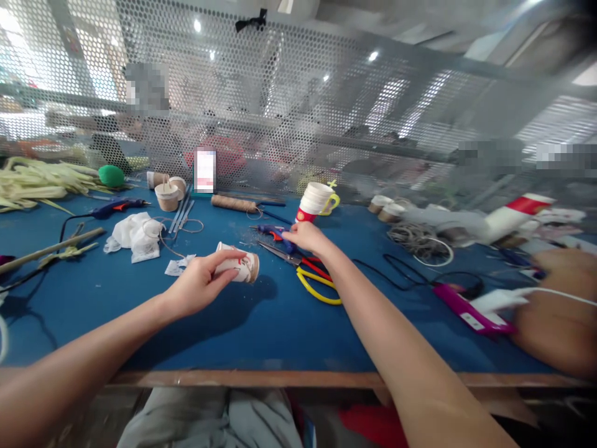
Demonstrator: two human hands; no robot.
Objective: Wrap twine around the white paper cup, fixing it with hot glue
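Observation:
A small white paper cup [236, 264] with printing and a brown rim is tipped on its side in my left hand [200, 280]. My left fingers wrap round it, above the blue tabletop. My right hand [305, 238] is reaching forward with its fingers closed at the back end of a blue glue gun [273, 231] that has a red-orange trigger. Part of the gun is hidden by those fingers. Scissors [321, 280] with yellow and red handles lie just under my right wrist. Directly behind that hand stands a stack of white and red paper cups [318, 196] with a yellow-green handle.
White crumpled pouches [136, 233] lie left, near a second glue gun [119, 207]. Small cups [168, 196], a twine roll [233, 203] and a phone [205, 171] line the back. A purple power strip [471, 311] and coiled cord [413, 241] sit right. Perforated metal panels [298, 93] close the far side.

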